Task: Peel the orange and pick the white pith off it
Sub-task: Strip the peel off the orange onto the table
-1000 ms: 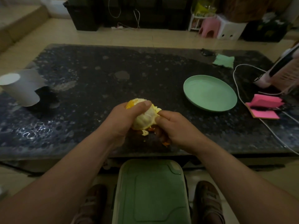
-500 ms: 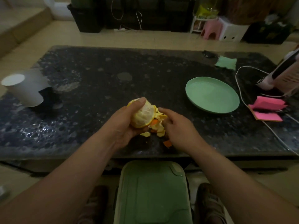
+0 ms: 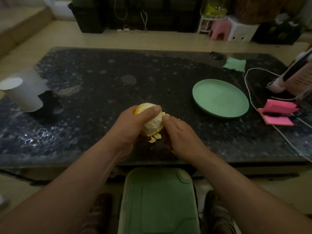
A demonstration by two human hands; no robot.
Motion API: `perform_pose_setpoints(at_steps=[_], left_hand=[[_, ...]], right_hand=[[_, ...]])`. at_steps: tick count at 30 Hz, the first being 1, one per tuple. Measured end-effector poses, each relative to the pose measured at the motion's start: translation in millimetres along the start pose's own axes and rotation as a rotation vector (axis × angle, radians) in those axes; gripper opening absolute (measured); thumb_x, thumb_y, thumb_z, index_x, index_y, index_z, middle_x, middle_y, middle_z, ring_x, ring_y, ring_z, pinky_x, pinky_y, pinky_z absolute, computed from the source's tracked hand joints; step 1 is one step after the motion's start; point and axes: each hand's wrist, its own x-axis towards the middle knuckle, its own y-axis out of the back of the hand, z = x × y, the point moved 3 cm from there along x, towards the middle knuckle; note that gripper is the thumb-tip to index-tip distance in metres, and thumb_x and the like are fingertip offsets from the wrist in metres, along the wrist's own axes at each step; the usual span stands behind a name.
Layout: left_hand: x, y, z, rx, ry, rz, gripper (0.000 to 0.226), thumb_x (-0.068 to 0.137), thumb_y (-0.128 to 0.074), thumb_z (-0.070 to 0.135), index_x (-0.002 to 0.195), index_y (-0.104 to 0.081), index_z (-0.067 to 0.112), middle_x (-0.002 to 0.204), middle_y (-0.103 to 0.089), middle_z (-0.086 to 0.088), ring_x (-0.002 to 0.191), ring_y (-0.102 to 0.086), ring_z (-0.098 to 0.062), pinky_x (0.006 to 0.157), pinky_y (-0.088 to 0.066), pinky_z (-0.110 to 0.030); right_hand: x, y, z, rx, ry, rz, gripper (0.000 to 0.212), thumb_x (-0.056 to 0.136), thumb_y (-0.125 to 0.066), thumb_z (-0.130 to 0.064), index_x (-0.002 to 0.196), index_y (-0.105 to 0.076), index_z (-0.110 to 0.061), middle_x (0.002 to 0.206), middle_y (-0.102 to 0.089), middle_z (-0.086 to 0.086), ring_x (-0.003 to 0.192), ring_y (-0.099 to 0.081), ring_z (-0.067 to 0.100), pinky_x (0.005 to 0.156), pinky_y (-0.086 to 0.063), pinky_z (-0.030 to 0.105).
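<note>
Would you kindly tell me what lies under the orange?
Peel scraps show just below the orange, against the table. The left hand and right hand hide the rest.

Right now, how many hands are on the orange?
2. The left hand grips the orange from its left, fingers curled round it. The right hand pinches at its right side. No other hand shows.

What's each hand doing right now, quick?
Left hand: closed, gripping the orange.
Right hand: closed, pinching peel at the orange's side.
</note>
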Motion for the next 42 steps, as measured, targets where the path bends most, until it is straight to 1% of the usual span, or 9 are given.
perform_pose_setpoints(at_steps=[3, 6, 13, 20, 25, 28, 35, 38, 42], left_hand=[[-2.1, -2.6, -2.4, 0.029, -0.028, 0.023, 0.067, 0.072, -0.086, 0.047, 0.126, -0.071, 0.012, 0.111, -0.081, -0.014, 0.102, -0.079, -0.036, 0.092, -0.061, -0.061], [-0.8, -3.2, -3.2, 0.013, -0.023, 0.013, 0.064, 0.073, -0.085, 0.047, 0.125, -0.073, 0.011, 0.110, -0.081, -0.014, 0.103, -0.079, -0.037, 0.093, -0.061, -0.061], [0.3, 3.6, 1.4, 0.115, -0.024, 0.004, 0.068, 0.072, -0.092, 0.052, 0.126, -0.071, 0.015, 0.111, -0.081, -0.009, 0.101, -0.079, -0.030, 0.092, -0.064, -0.056], [-7.8, 1.0, 6.3, -0.078, 0.070, -0.016, 0.057, 0.074, -0.076, 0.051, 0.116, -0.075, 0.013, 0.109, -0.080, -0.011, 0.098, -0.073, -0.031, 0.095, -0.055, -0.050], [-10.5, -0.7, 2.9, -0.383, 0.178, -0.079, 0.046, 0.093, -0.067, 0.051, 0.119, -0.074, 0.013, 0.105, -0.075, -0.012, 0.083, -0.071, -0.021, 0.059, -0.054, -0.027], [-8.8, 1.3, -2.0, -0.530, 0.219, -0.031, 0.059, 0.093, -0.071, 0.053, 0.135, -0.069, 0.011, 0.111, -0.072, -0.013, 0.083, -0.070, -0.020, 0.056, -0.056, -0.024], [-2.7, 1.7, -3.9, -0.423, 0.187, 0.070, 0.049, 0.094, -0.074, 0.050, 0.126, -0.070, 0.012, 0.109, -0.077, -0.014, 0.098, -0.073, -0.030, 0.059, -0.060, -0.031], [-2.2, 0.4, -4.6, -0.409, 0.198, 0.083, 0.053, 0.092, -0.077, 0.050, 0.128, -0.070, 0.013, 0.118, -0.078, -0.016, 0.102, -0.075, -0.030, 0.060, -0.061, -0.032], [-4.1, -3.5, -4.7, -0.404, 0.195, 0.090, 0.057, 0.090, -0.078, 0.051, 0.132, -0.070, 0.012, 0.125, -0.078, -0.016, 0.102, -0.077, -0.028, 0.063, -0.063, -0.033]], right_hand=[[-0.3, -4.4, -1.7, -0.156, 0.023, 0.006, 0.029, 0.111, -0.037, -0.025, 0.088, -0.053, -0.018, 0.076, -0.053, -0.003, 0.074, -0.053, 0.022, 0.073, -0.049, 0.048], [-0.2, -0.4, 0.7, -0.030, -0.039, 0.024, 0.036, 0.103, -0.041, -0.029, 0.081, -0.053, -0.005, 0.075, -0.057, 0.015, 0.069, -0.051, 0.025, 0.064, -0.047, 0.053], [2.0, 8.1, -0.9, 0.045, -0.143, -0.170, 0.039, 0.114, -0.035, -0.033, 0.097, -0.061, -0.008, 0.081, -0.068, 0.005, 0.060, -0.060, 0.014, 0.052, -0.047, 0.031], [-0.4, 4.5, -4.7, 0.213, -0.092, -0.047, 0.042, 0.114, -0.037, -0.026, 0.088, -0.058, -0.001, 0.068, -0.062, 0.003, 0.055, -0.054, 0.013, 0.056, -0.043, 0.030], [-2.6, -2.5, -11.7, 0.506, -0.158, -0.009, 0.035, 0.113, -0.038, -0.028, 0.091, -0.061, -0.013, 0.069, -0.059, 0.002, 0.056, -0.051, 0.013, 0.050, -0.040, 0.024], [0.0, -7.1, -8.3, 0.711, -0.198, -0.007, 0.034, 0.113, -0.039, -0.029, 0.095, -0.063, -0.015, 0.072, -0.061, 0.002, 0.061, -0.052, 0.015, 0.052, -0.040, 0.027], [8.8, -2.3, 13.6, 0.128, -0.185, 0.128, 0.025, 0.111, -0.050, -0.029, 0.102, -0.072, -0.036, 0.084, -0.071, -0.010, 0.074, -0.065, 0.004, 0.072, -0.057, 0.033], [13.0, -5.7, 21.6, 0.060, -0.228, 0.125, 0.032, 0.110, -0.049, -0.026, 0.133, -0.068, -0.039, 0.105, -0.074, -0.007, 0.092, -0.068, 0.012, 0.091, -0.061, 0.044], [12.8, -3.5, 21.0, 0.024, -0.247, 0.109, 0.040, 0.107, -0.052, -0.027, 0.145, -0.056, -0.038, 0.100, -0.073, -0.005, 0.087, -0.073, 0.017, 0.085, -0.063, 0.050]])
